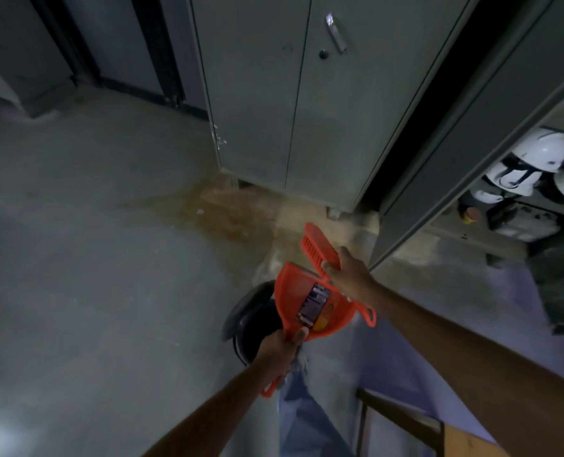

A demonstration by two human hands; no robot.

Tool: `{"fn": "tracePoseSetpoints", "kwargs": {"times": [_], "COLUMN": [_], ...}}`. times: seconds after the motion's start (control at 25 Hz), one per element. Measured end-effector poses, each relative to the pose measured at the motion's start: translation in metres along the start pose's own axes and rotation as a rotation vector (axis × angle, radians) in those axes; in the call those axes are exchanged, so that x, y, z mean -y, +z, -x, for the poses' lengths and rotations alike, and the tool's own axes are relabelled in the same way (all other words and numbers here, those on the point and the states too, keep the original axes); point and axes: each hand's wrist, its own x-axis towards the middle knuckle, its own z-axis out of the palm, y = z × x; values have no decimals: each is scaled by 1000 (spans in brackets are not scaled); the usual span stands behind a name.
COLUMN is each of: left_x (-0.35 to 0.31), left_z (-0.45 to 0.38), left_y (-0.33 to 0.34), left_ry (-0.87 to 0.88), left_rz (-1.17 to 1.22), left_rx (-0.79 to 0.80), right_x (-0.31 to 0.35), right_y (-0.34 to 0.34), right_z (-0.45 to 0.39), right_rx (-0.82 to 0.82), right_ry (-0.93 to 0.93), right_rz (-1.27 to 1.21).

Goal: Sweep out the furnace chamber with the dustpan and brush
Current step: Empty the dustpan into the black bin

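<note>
A person stands on a grey concrete floor [76, 258], seen from above. The left hand [279, 349] has its fingers curled tight around the handle of an orange plastic dustpan [310, 298], which is held in the air in front of the body, a printed label on its face; a dark rounded object [247, 324], too blurred to identify, sits just behind the pan. Above and right, the right hand [350, 275] grips the back of an orange plastic hand brush [317, 247], bristles facing left, its lower end touching the dustpan's upper edge. Beyond lies a brown stain [221, 212] at the foot of a closed grey metal cabinet [290, 110]. At far right, white hard hats [534, 163] rest on an open shelf.
</note>
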Motion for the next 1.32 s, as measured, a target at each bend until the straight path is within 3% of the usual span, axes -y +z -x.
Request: {"fn": "tracePoseSetpoints", "kwargs": {"times": [0.24, 0.48, 0.68, 0.88, 1.04, 1.16, 1.24, 1.32], "left_x": [101, 150, 171, 196, 208, 213, 213, 210], "left_z": [-35, -120, -188, -231, -242, -238, -233, -229], "left_y": [33, 34, 35, 52, 52, 47, 42, 37], "left_ry": [-236, -395, -396, -419, -411, -402, -395, -405], "left_rz": [118, 204, 150, 114, 75, 68, 68, 103], "left_rx": [88, 67, 52, 48, 16, 5, -5, -20], "right_x": [-76, -118, -134, -152, -162, -168, -175, -173], "right_y": [107, 194, 252, 295, 313, 313, 314, 316], "right_z": [-24, -78, -121, -159, -203, -230, -236, -234], "right_rx": [184, 418, 483, 587, 611, 616, 486, 413], "right_ry": [69, 154, 76, -129, -296, -178, -125, -71], "right_rz": [54, 68, 188, 290, 424, 607, 676, 587]}}
